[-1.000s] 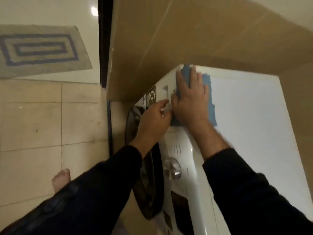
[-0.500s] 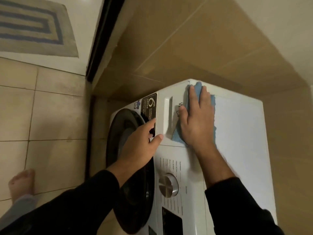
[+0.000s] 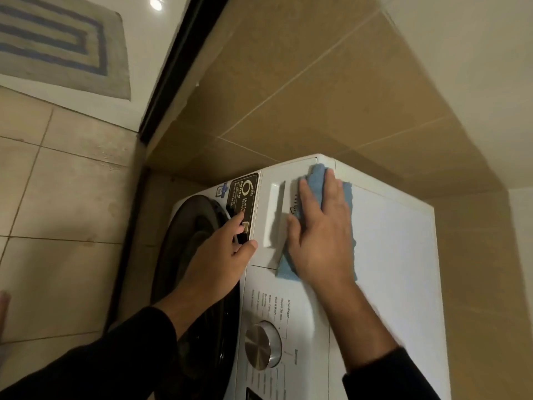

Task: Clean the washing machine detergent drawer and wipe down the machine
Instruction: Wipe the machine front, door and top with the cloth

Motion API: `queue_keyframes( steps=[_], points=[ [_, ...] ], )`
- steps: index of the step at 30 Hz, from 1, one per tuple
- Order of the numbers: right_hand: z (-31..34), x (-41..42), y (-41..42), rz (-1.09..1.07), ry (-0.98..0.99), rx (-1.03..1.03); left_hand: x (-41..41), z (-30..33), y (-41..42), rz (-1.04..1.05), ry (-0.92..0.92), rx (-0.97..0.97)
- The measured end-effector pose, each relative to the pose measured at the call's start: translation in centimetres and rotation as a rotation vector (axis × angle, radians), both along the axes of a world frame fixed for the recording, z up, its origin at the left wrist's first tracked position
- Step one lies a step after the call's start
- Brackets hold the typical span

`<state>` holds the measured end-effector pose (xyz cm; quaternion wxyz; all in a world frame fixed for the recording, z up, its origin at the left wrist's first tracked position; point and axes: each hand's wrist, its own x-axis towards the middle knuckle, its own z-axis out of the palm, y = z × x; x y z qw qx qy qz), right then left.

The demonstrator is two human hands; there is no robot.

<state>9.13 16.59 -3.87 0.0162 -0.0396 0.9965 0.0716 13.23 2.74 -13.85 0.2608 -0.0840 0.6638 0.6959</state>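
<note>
A white front-loading washing machine [image 3: 392, 255] fills the lower right of the head view. Its detergent drawer [image 3: 272, 215] sits closed at the machine's top front corner. My right hand [image 3: 320, 235] lies flat, fingers straight, pressing a blue cloth [image 3: 317, 177] against the drawer front and the top edge. My left hand [image 3: 219, 261] rests against the machine just below the drawer, by the black sticker [image 3: 242, 197], fingers loosely bent and holding nothing. Most of the cloth is hidden under my right hand.
The dark round door [image 3: 199, 255] faces left, with a silver program dial [image 3: 262, 345] below the drawer. Beige tiled walls close in behind and to the right of the machine. A dark door frame [image 3: 173, 67] and a striped mat [image 3: 57, 44] lie at upper left.
My left hand has dropped from the drawer handle to the machine front below the drawer. The right hand stays flat on the blue cloth at the same corner. The camera view has shifted.
</note>
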Motion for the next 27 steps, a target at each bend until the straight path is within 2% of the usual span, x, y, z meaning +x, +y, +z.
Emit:
queue_keyframes(
  steps=[5, 9, 12, 15, 18, 22, 27],
  points=[
    [-0.7, -6.1, -1.6, 0.000, -0.005, 0.292, -0.1, -0.5, -0.1, 0.013, -0.035, 0.000],
    [-1.5, -8.4, -3.2, 0.070, -0.134, 0.642, 0.2, -1.2, -0.4, 0.049, -0.088, 0.030],
    [-2.3, -8.0, -4.4, 0.172, -0.259, 0.797, 0.6, -1.5, -0.6, 0.094, -0.138, 0.080],
    [-1.7, -4.6, -4.3, 0.273, -0.394, 0.837, 0.6, -1.7, -1.1, 0.117, -0.145, 0.092],
    [-0.1, -2.6, -3.7, 0.233, -0.417, 0.789, 0.2, -1.9, -1.5, 0.151, -0.174, 0.127],
    [-1.7, -6.0, -4.7, 0.171, -0.337, 0.866, 0.0, -2.2, -1.7, 0.172, -0.209, 0.184],
    [-6.2, -8.4, -6.9, 0.199, -0.466, 0.989, -0.2, -2.9, -2.6, 0.217, -0.225, 0.196]
  ],
)
